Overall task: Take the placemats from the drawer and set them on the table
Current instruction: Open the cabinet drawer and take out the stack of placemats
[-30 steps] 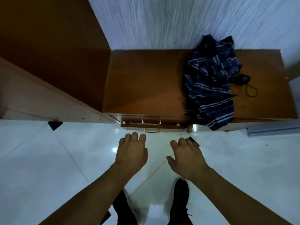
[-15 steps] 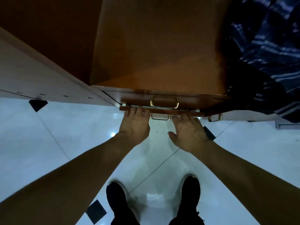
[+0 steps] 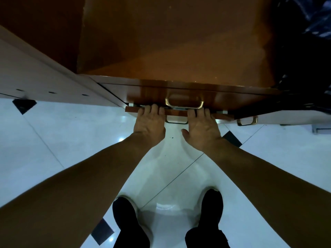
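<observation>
A brown wooden drawer front (image 3: 176, 113) sticks out a little from the low cabinet, just under the top drawer (image 3: 146, 94) with its brass handle (image 3: 184, 104). My left hand (image 3: 149, 122) has its fingers hooked over the left part of that drawer's top edge. My right hand (image 3: 202, 127) grips the same edge further right. The drawer's own brass handle (image 3: 176, 122) shows between my hands. The gap is narrow and dark, and no placemats are visible.
The cabinet's brown top (image 3: 179, 51) fills the upper view, with a dark plaid cloth (image 3: 308, 24) at its right end. A pale tall cabinet side (image 3: 44, 74) stands on the left. Another brass handle (image 3: 247, 120) is to the right. My black shoes (image 3: 129, 224) stand on white tiles.
I have leaned down toward the cabinet. Both hands moved forward from open air above the floor onto the lower drawer's top edge and curled over it.
</observation>
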A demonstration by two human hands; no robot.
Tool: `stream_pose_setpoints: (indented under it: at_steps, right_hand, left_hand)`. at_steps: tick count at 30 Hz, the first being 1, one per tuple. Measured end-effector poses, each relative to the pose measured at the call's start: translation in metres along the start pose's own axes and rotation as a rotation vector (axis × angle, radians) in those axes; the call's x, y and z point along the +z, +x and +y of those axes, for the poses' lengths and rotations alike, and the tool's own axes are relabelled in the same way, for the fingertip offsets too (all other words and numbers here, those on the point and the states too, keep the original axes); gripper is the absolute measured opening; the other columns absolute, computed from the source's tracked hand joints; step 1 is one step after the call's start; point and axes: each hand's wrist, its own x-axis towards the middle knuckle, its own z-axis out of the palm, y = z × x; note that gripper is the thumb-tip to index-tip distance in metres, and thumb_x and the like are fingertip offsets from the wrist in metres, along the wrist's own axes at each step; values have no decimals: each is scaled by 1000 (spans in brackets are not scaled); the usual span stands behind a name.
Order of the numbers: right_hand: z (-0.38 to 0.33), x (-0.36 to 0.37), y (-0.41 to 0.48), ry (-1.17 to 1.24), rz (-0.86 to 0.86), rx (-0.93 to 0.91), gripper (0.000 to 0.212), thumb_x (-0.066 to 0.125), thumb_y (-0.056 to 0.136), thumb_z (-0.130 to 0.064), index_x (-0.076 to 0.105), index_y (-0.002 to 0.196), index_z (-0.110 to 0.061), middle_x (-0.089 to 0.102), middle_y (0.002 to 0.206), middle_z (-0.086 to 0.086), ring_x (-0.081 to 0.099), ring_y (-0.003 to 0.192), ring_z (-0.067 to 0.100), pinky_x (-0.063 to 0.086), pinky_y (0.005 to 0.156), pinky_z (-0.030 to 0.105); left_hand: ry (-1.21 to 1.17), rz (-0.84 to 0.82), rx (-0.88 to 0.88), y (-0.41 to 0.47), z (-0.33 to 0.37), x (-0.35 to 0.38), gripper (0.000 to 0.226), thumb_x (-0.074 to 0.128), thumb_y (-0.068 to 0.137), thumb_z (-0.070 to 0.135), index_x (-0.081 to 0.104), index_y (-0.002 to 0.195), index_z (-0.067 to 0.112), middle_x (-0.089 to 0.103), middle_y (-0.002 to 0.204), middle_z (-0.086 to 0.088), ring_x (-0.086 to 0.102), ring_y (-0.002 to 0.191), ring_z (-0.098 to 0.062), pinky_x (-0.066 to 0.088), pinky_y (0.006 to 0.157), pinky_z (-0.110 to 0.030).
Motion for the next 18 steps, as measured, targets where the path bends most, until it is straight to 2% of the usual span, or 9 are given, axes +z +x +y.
stream_pose_setpoints:
  at_steps: [6,10,15,18]
  right_hand:
    - [4,5,-3,48,25,32,59,64,78,-41,47,125,-11,50,119,16,47,110,34,43,94,45]
    - [-5,18,-32,83,-20,70,57,60,77,-40,49,124,-10,54,114,17,50,107,37,44,91,47]
    - [-14,45,-92,142,-44,63,44,59,79,-33,56,116,-9,58,107,17,54,100,35,47,88,46]
    - [-20,59,-122,148,-107,41,36,63,79,-29,56,109,-12,60,103,15,57,95,34,52,83,47]
  left_hand:
    - [-151,-32,-48,-6,3,7,55,58,80,27,39,129,11,50,125,-16,46,117,-35,38,101,-46]
    - [-123,-88,-76,-37,17,19,53,58,79,26,41,125,11,55,119,-15,50,109,-36,41,94,-48]
    - [-88,-70,6,-96,23,45,37,59,77,16,54,113,9,64,103,-17,58,91,-38,49,79,-48]
    - [-92,-41,95,-131,23,64,34,63,76,13,53,108,10,63,95,-14,58,83,-34,51,72,-46]
